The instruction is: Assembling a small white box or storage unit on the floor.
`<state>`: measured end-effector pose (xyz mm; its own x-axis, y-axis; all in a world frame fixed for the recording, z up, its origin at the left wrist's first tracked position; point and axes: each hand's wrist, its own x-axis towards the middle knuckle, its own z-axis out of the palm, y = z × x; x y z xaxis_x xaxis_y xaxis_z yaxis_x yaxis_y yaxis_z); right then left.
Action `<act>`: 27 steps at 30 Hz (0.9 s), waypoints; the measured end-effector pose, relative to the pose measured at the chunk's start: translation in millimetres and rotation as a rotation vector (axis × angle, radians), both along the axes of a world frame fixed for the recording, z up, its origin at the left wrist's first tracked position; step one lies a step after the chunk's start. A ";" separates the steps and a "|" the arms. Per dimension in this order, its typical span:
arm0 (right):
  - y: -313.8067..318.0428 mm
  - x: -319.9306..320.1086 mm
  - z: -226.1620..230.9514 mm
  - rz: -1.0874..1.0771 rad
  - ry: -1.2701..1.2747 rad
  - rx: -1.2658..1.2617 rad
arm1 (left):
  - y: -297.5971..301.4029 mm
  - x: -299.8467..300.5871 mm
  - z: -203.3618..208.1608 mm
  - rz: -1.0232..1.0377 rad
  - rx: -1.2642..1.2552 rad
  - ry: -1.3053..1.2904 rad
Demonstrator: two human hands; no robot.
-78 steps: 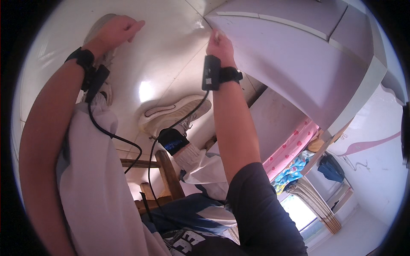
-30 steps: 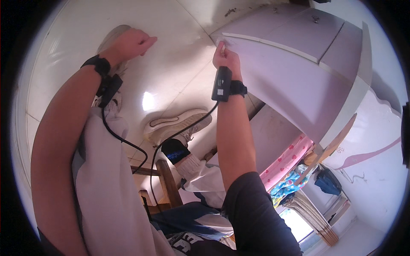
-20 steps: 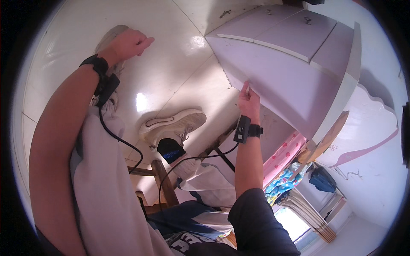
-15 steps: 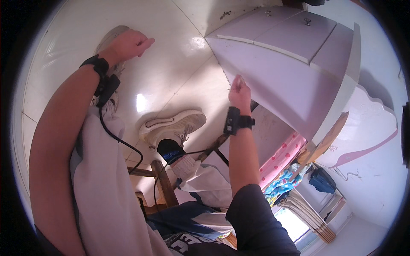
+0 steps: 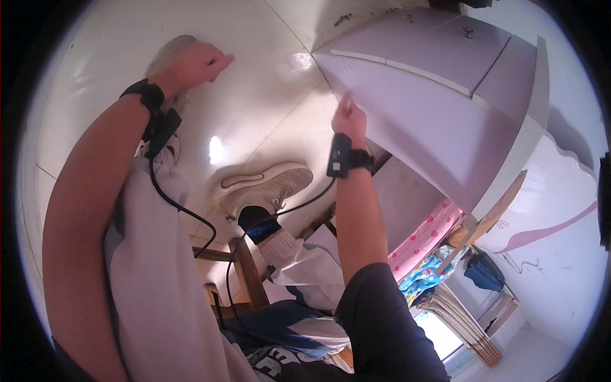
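My left hand (image 5: 201, 63) is closed at the upper left, its fingers curled inward above my shoe (image 5: 170, 51) and the tiled floor. What it holds, if anything, is hidden. My right hand (image 5: 349, 120) is raised near the middle, in front of the pale lilac cabinet side (image 5: 420, 121) as I see it. Its fingers are pressed together in a pinch; anything between them is too small to make out. Each wrist wears a black strap with a small box, the left box (image 5: 163, 132) and the right box (image 5: 339, 155), with black cables running down.
The cabinet has doors with small knobs (image 5: 468, 31). My other shoe (image 5: 264, 188) rests on the glossy floor (image 5: 254, 83) beside a wooden stool (image 5: 251, 274). A pink patterned cloth (image 5: 425, 237), a blue patterned cloth (image 5: 429, 275) and a curtain (image 5: 455, 318) are at the lower right.
My right hand has moved a little left and upward, and its wrist has turned slightly. My left hand has hardly moved. The whole view has shifted slightly.
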<state>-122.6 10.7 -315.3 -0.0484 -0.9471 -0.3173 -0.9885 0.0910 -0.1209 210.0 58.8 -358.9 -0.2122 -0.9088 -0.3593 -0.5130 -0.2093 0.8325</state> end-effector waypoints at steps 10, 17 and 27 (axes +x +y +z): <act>21.5 -185.8 -43.6 -0.110 -0.109 -0.123 | -12.7 -8.7 5.0 0.020 -0.050 0.018; 15.1 -50.1 -22.8 0.092 0.122 0.074 | 7.1 5.2 2.3 -0.010 -0.072 -0.056; 37.9 -133.8 -32.7 0.059 0.227 -0.079 | -7.0 -5.8 -1.2 -0.006 -0.048 -0.043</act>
